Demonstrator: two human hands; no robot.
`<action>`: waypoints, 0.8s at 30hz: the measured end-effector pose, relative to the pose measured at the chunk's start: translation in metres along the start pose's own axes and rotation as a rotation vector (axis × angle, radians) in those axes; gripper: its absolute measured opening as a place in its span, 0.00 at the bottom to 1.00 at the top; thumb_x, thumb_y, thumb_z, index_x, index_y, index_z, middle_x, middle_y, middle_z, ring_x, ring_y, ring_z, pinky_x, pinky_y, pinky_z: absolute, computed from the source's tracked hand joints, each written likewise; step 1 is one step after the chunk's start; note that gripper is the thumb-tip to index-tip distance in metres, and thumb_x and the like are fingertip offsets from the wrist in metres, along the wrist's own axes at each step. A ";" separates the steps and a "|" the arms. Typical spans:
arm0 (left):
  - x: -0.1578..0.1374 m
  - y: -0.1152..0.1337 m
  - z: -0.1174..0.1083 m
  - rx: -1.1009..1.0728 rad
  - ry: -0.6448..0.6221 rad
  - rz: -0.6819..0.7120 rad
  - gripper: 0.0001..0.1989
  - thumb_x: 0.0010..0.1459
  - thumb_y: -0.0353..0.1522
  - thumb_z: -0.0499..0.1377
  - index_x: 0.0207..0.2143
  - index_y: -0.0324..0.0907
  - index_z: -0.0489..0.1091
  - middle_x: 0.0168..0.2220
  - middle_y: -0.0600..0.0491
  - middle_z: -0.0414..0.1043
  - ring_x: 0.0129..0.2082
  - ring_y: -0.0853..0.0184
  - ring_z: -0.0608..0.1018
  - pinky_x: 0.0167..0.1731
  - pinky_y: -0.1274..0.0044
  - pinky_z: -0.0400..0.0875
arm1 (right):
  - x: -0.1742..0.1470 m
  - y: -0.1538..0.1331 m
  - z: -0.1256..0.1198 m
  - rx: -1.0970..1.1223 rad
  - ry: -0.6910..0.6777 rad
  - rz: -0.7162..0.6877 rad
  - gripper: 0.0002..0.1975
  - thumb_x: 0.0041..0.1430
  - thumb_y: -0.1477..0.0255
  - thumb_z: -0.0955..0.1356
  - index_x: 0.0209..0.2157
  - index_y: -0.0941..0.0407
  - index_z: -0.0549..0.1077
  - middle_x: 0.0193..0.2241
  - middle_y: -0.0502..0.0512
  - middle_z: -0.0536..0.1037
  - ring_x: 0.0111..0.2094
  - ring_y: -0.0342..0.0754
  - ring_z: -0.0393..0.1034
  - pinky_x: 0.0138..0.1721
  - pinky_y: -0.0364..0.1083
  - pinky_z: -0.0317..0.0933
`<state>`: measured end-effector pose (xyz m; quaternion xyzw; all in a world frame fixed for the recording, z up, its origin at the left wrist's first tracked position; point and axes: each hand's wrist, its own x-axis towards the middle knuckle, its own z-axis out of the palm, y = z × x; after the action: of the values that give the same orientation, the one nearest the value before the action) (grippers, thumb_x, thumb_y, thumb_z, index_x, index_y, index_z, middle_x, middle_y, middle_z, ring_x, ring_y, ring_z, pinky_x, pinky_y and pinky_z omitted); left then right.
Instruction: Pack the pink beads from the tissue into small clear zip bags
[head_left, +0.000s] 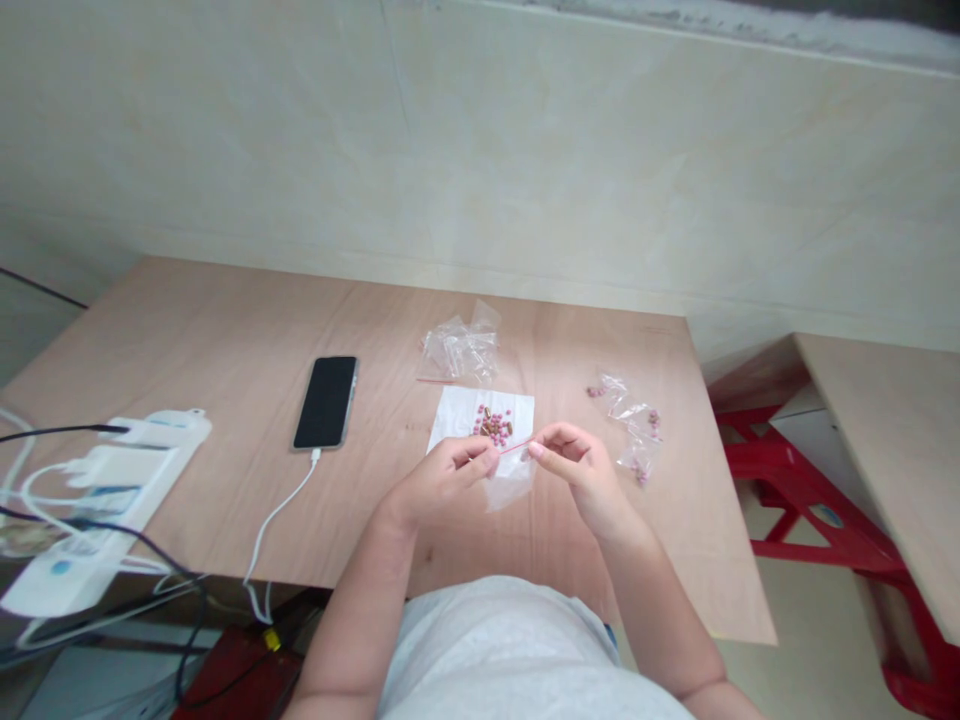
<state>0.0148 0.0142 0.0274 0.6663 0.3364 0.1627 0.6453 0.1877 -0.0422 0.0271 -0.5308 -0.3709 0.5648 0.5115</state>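
Pinched in the fingertips of my left hand (450,475) is one end of a thin pink-red strand (514,447). My right hand (577,468) pinches its other end, so it stretches straight across the short gap. Whether it is cord or a stiff stick I cannot tell. Just beyond the fingers, small pink beads (498,432) and several brown-gold tube-shaped pieces (509,428) lie heaped on a white sheet (454,405). A clear plastic piece (510,490) shows below the hands. Another thin reddish strand (436,380) rests behind the sheet.
Crumpled clear bags (461,345) lie at the back; more clear plastic (634,415) with pinkish bead clusters is at right. A phone (326,403) on a white cable (266,525) and a power strip (150,500) occupy the left. Beyond the table's right edge stands a red stool (817,525).
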 end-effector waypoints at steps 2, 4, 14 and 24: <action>0.002 0.001 0.002 0.013 -0.009 0.004 0.15 0.56 0.38 0.48 0.22 0.37 0.59 0.22 0.58 0.56 0.23 0.74 0.61 0.23 0.82 0.55 | 0.000 0.001 0.001 -0.026 -0.022 -0.016 0.09 0.46 0.65 0.68 0.25 0.57 0.70 0.23 0.51 0.71 0.28 0.44 0.63 0.32 0.43 0.56; 0.005 0.002 0.005 0.036 0.002 0.000 0.13 0.55 0.38 0.48 0.24 0.38 0.61 0.24 0.57 0.58 0.25 0.74 0.62 0.24 0.82 0.56 | 0.000 0.002 0.003 -0.050 -0.041 -0.008 0.10 0.45 0.64 0.68 0.25 0.57 0.70 0.23 0.51 0.70 0.28 0.44 0.63 0.32 0.43 0.56; 0.009 0.001 0.014 0.099 0.069 0.024 0.12 0.55 0.36 0.50 0.24 0.37 0.62 0.23 0.58 0.58 0.25 0.74 0.63 0.26 0.81 0.57 | 0.002 0.010 0.008 -0.061 -0.064 -0.004 0.09 0.48 0.64 0.67 0.26 0.57 0.69 0.25 0.50 0.70 0.29 0.42 0.63 0.32 0.42 0.56; 0.005 -0.005 0.010 0.043 0.102 -0.024 0.10 0.54 0.35 0.50 0.26 0.37 0.63 0.24 0.57 0.60 0.26 0.73 0.63 0.26 0.82 0.57 | 0.000 0.007 0.002 -0.063 0.028 -0.014 0.10 0.49 0.64 0.66 0.27 0.57 0.68 0.24 0.50 0.69 0.27 0.42 0.62 0.31 0.42 0.56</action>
<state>0.0237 0.0093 0.0203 0.6669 0.3800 0.1813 0.6148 0.1843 -0.0430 0.0203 -0.5522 -0.3848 0.5417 0.5035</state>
